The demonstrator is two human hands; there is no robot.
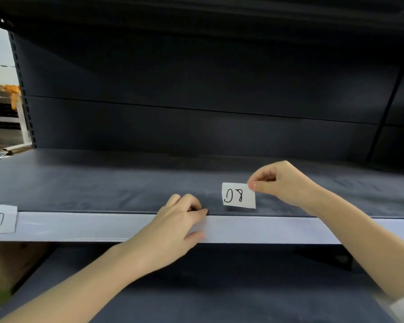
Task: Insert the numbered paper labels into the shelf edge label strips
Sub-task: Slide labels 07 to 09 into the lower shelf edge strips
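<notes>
Right hand (287, 183) up over the dark grey shelf deck (103, 183), thumb and forefinger pinched tight on the top right corner of a small white paper label handwritten "08" (239, 195). The label hangs from that grip upright, long axis running along the shelf, its bottom edge just above the pale lilac plastic label strip (278, 229) on the shelf's front edge, not yet in it.

Left hand (180, 220) is on the strip itself, fingers hooked over its top lip and thumb under the bottom edge, clamped on the strip just left of and below the label. Looks to me like it's steadying or prising the strip for entry.

The key relation: the slot lies straight below the label and towards the person, so the right hand is the one to lower it, just beside the left hand's fingertips.

Count: one label in hand, one more white label marked "07" (0, 219) already sitting in the strip far left; a white sliver at the far right edge, cannot tell what. Two hands, one strip.
</notes>
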